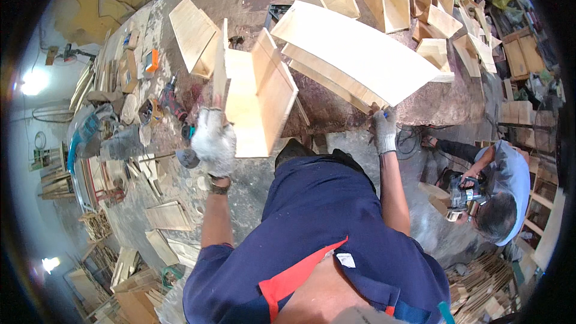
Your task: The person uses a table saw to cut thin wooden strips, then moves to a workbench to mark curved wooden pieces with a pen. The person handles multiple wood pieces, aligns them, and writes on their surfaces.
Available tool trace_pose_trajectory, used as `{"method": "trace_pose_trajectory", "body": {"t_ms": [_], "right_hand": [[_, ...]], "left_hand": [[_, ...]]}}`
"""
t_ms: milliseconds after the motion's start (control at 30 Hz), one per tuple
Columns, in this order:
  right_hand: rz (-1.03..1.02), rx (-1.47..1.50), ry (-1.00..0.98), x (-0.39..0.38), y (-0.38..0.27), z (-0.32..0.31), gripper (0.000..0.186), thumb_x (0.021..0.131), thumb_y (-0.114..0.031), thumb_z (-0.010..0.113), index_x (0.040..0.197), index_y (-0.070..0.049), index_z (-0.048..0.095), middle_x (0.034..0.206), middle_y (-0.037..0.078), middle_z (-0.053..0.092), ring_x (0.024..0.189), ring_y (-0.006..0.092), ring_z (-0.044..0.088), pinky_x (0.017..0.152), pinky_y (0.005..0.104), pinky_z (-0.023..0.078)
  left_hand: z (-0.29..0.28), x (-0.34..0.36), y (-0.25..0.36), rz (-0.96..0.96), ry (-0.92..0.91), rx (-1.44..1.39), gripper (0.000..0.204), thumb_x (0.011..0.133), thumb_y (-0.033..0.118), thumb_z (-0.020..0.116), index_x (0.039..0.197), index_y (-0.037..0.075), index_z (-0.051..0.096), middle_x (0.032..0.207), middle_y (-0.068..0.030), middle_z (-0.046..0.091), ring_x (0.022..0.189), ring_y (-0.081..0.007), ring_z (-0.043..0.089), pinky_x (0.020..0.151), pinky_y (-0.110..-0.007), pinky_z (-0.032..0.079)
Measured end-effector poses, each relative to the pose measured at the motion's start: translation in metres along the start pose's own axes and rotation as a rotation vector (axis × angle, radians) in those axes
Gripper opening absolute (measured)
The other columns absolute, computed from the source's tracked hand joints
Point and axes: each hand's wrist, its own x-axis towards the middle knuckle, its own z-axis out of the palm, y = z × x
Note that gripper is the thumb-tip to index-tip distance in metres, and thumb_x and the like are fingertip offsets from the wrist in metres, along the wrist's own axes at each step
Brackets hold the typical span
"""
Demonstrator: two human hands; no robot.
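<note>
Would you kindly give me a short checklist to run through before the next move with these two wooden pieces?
1. Hands gloved: ok; left hand and right hand both are.
2. Right hand on the broad wooden piece: ok; its fingers grip the near corner.
3. Left hand's firmness on the open wooden piece: cannot tell; it is at the near edge.
4. Drill clear of both pieces: ok; it lies to their left.
5. Far side of the table free: not ok; other wooden pieces stand there.
6. Co-worker clear of both hands: ok; off to the right.
</note>
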Motion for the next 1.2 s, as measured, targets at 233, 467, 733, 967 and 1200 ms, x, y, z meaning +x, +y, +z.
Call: {"method": "trace_pose_trajectory", "body": {"t_ms": [233, 467, 733, 967, 1200], "right_hand": [[0.138, -0.327, -0.542, -0.069, -0.02, 0.002, 0.039, 0.095, -0.041, 0.067, 0.105, -0.003, 0.066, 0.068, 0.001, 0.061, 0.055, 0.0089, 0.056, 0.048, 0.0263, 0.042], [-0.233, -0.61, -0.686, -0.093, -0.074, 0.048, 0.049, 0.093, -0.043, 0.065, 0.115, 0.001, 0.065, 0.086, 0.018, 0.072, 0.068, 0.0299, 0.069, 0.065, 0.0421, 0.054], [-0.692, -0.828, -0.523, -0.069, -0.146, 0.11, 0.031, 0.087, -0.027, 0.058, 0.089, 0.001, 0.069, 0.079, 0.026, 0.068, 0.075, 0.0431, 0.068, 0.071, 0.0493, 0.054], [-0.729, -0.881, -0.513, -0.06, -0.18, 0.155, 0.038, 0.088, -0.032, 0.058, 0.084, 0.004, 0.068, 0.078, 0.028, 0.066, 0.079, 0.0442, 0.067, 0.074, 0.0497, 0.053], [-0.622, -0.897, -0.511, -0.063, -0.19, 0.14, 0.033, 0.086, -0.029, 0.061, 0.087, 0.004, 0.068, 0.073, 0.025, 0.066, 0.069, 0.0407, 0.067, 0.066, 0.0458, 0.052]], "left_hand": [[0.024, -0.081, 0.082, -0.27, 0.081, -0.253, 0.015, 0.078, 0.002, 0.068, 0.089, -0.002, 0.059, 0.085, -0.02, 0.06, 0.081, -0.0384, 0.06, 0.072, -0.044, 0.048], [0.044, -0.09, 0.109, -0.377, 0.019, -0.405, 0.046, 0.075, 0.0, 0.068, 0.12, -0.003, 0.063, 0.09, -0.0207, 0.059, 0.088, -0.0385, 0.061, 0.078, -0.044, 0.05], [0.108, -0.113, 0.017, -1.069, 0.319, -1.241, 0.04, 0.097, 0.026, 0.058, 0.128, 0.001, 0.062, 0.086, -0.0013, 0.057, 0.076, -0.0121, 0.057, 0.067, -0.027, 0.048], [0.218, -0.111, 0.041, -0.304, -0.764, -0.086, 0.054, 0.094, 0.051, 0.056, 0.121, 0.006, 0.068, 0.098, -0.0212, 0.073, 0.088, -0.0314, 0.072, 0.081, -0.045, 0.057], [0.329, -0.113, 0.012, -0.003, -0.709, -0.213, 0.047, 0.091, 0.046, 0.059, 0.118, 0.008, 0.067, 0.095, -0.0201, 0.073, 0.088, -0.0325, 0.072, 0.078, -0.046, 0.057]]}}
